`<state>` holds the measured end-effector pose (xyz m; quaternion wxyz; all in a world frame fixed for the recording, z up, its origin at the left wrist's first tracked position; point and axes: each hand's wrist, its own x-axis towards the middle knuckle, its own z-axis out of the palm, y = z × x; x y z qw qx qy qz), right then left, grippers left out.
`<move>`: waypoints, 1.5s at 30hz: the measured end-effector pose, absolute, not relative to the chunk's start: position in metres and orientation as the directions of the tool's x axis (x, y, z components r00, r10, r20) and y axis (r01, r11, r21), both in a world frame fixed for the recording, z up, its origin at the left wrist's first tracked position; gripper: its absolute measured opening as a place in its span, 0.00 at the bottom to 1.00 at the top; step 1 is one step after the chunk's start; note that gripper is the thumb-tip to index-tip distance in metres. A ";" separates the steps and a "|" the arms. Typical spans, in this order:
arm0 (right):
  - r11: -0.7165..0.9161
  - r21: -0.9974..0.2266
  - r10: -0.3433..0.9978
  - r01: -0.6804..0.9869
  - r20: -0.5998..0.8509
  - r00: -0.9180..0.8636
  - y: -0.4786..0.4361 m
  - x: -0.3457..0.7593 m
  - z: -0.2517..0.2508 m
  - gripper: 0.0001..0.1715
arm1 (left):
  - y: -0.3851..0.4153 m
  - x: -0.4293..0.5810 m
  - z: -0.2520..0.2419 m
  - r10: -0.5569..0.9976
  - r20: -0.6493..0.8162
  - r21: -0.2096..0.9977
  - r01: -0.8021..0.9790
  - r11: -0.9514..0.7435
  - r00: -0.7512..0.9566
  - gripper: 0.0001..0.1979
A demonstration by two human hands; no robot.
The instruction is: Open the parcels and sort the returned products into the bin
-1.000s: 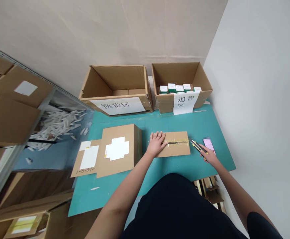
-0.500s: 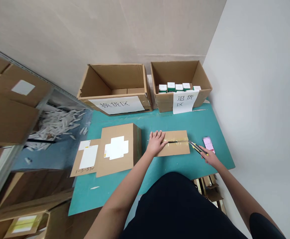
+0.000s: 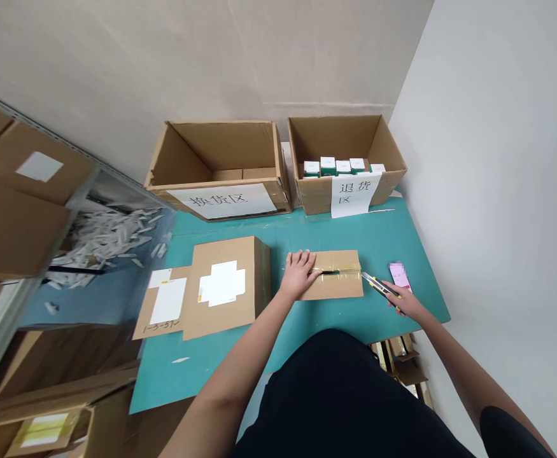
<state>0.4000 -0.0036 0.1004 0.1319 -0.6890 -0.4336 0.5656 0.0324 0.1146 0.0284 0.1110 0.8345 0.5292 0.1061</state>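
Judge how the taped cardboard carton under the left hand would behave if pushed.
The carton would probably slide rather than tip, lying broad side up. Its top flaps likely give at the dark gap between them.

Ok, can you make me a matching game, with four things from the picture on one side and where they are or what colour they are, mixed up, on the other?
Things:
1. left hand
2. knife
3. phone
4. table

Clues:
A. held in the right hand
B. bluish green
C. spread on the taped box
D. pink on top

Right pairs: 1-C, 2-A, 3-D, 4-B
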 end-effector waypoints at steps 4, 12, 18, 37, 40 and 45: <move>-0.597 -0.695 0.747 0.399 -0.663 -0.037 -0.007 0.405 0.096 0.41 | 0.115 0.033 0.028 0.906 0.059 0.291 0.861 -0.417 0.419 0.31; -0.628 -0.743 0.761 0.231 -0.648 -0.017 -0.022 0.395 0.074 0.52 | 0.116 0.030 0.030 0.897 0.065 0.327 0.840 -0.434 0.438 0.29; -0.590 -0.777 0.794 0.221 -0.608 -0.019 -0.014 0.397 0.058 0.50 | 0.116 0.028 0.033 0.890 0.055 0.304 0.842 -0.446 0.452 0.29; -0.619 -0.757 0.783 0.211 -0.615 0.092 -0.045 0.369 0.064 0.49 | 0.115 0.030 0.031 0.907 0.046 0.311 0.857 -0.412 0.419 0.30; -0.625 -0.765 0.779 0.156 -0.623 0.068 -0.048 0.370 0.064 0.50 | 0.114 0.030 0.032 0.904 0.048 0.304 0.856 -0.418 0.424 0.30; -0.645 -0.759 0.763 0.093 -0.646 0.019 -0.052 0.371 0.066 0.52 | 0.114 0.030 0.032 0.906 0.049 0.313 0.855 -0.415 0.421 0.30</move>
